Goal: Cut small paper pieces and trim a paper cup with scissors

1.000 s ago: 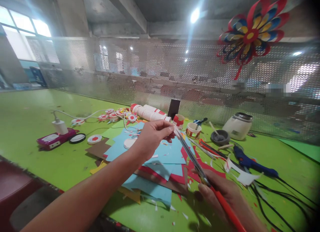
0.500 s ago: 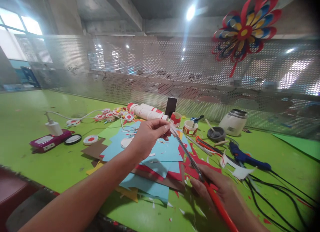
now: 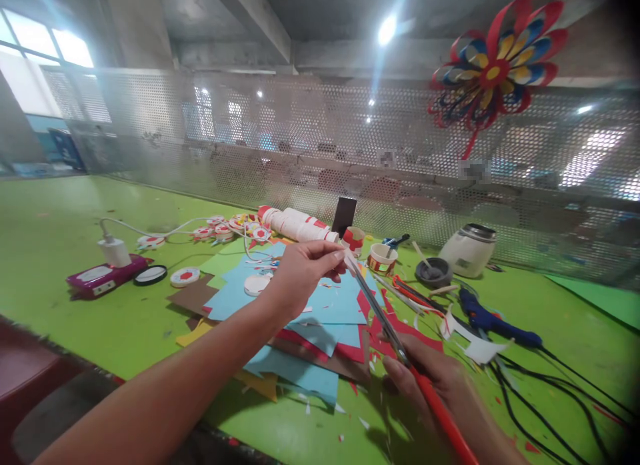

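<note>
My right hand (image 3: 437, 378) is wrapped round the red handles of a long pair of scissors (image 3: 383, 318), whose blades point up and away. At the blade tips is a small white piece of paper (image 3: 349, 257), pinched between the thumb and fingers of my left hand (image 3: 313, 275). Its exact shape is too small to make out. Both hands hover over a stack of coloured paper, with light blue sheets (image 3: 330, 311) on top and red, brown and yellow ones beneath. A white disc (image 3: 256, 285) lies on the stack behind my left forearm.
To the right lie a blue glue gun (image 3: 495, 321), black cables, a grey bowl (image 3: 434, 271) and a white jar (image 3: 470, 250). White rolls (image 3: 300, 223) stretch across the back. On the left sit a purple power strip (image 3: 103, 278) and a roll of tape (image 3: 150, 275). A perforated screen (image 3: 300, 131) borders the table.
The whole view has shifted slightly, so things appear a little further right and lower. My hands keep nearly the same pose, with the scissor tips still at the white paper.
</note>
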Demonstrator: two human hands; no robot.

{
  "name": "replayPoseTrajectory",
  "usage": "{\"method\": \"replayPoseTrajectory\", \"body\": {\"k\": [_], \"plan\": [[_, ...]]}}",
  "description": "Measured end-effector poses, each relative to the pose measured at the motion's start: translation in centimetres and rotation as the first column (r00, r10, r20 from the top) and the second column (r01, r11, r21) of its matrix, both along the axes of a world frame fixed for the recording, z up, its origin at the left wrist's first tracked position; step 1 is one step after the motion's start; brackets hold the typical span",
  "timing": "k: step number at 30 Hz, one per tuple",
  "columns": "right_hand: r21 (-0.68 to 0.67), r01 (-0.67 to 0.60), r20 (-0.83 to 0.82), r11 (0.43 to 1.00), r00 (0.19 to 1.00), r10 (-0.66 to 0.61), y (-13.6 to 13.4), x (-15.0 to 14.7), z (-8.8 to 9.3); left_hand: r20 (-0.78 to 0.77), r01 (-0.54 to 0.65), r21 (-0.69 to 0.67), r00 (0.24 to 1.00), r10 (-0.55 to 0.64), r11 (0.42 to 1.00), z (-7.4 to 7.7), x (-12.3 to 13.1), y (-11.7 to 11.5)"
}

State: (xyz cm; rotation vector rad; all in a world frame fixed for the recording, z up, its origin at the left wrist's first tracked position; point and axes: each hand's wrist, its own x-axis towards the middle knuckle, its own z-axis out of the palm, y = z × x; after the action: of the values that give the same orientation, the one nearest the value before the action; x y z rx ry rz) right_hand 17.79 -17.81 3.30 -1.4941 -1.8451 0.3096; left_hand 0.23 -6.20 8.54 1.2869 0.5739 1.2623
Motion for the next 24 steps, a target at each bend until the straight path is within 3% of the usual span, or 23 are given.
{"method": "replayPoseTrajectory", "body": {"k": [24], "plan": [[0.051,0.033,-0.012,0.998,0.999,-0.032,-0.07,-0.31,-0.62,-0.064,-0.045,0.012,0.997,0.046,0.999,0.20,-0.15,-0.16]]}}
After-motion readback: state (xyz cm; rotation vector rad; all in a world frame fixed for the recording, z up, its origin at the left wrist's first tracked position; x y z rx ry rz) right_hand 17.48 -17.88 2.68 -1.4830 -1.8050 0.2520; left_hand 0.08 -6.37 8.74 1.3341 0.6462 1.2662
